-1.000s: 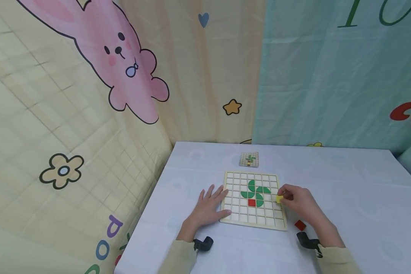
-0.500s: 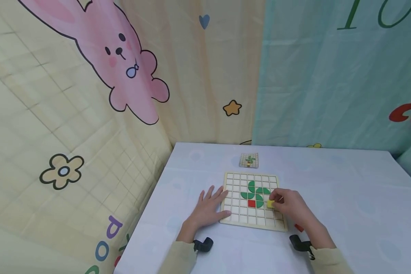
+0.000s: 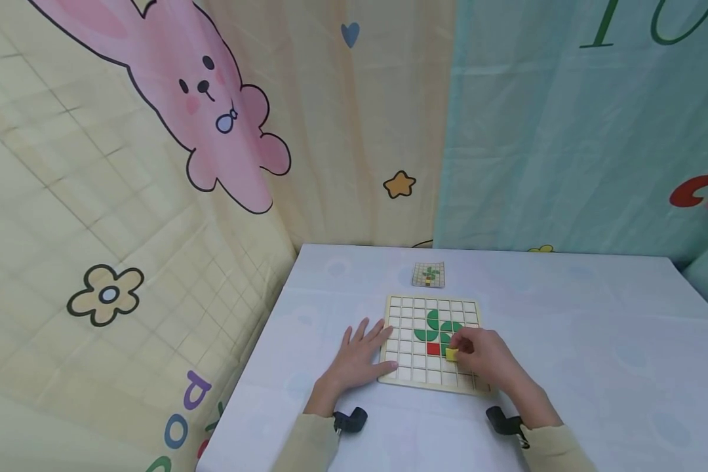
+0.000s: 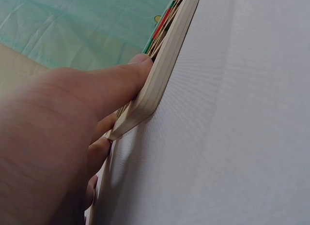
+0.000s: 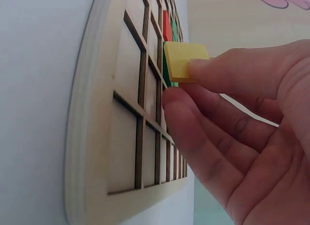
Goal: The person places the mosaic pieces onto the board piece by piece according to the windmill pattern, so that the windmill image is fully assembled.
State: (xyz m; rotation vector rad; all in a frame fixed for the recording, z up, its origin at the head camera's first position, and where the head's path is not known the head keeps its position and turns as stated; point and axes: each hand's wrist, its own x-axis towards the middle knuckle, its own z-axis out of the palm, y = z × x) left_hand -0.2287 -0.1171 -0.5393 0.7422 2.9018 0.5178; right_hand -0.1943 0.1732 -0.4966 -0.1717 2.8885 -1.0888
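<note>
A square wooden grid board [image 3: 405, 375] lies on the table. Set in its cells are a red square tile [image 3: 433, 349] and several green rounded tiles [image 3: 426, 335], forming a pinwheel. My right hand [image 3: 488, 359] pinches a yellow square tile [image 5: 186, 60] between thumb and fingers, held just over the board, right of and slightly below the red tile. It partly covers the green tiles there. My left hand [image 3: 360, 357] rests at the board's left side, fingers spread. In the left wrist view, its thumb [image 4: 114, 84] lies on the board's edge.
A small card [image 3: 428, 275] printed with a similar grid and pattern lies behind the board. The table [image 3: 596, 341] carries a white cloth, with patterned curtains [image 3: 360, 118] hanging at its back and left.
My right hand has carried the yellow tile leftward from the board's right edge towards the red tile. The loose red tile on the table is now hidden by that hand. My left hand stays put.
</note>
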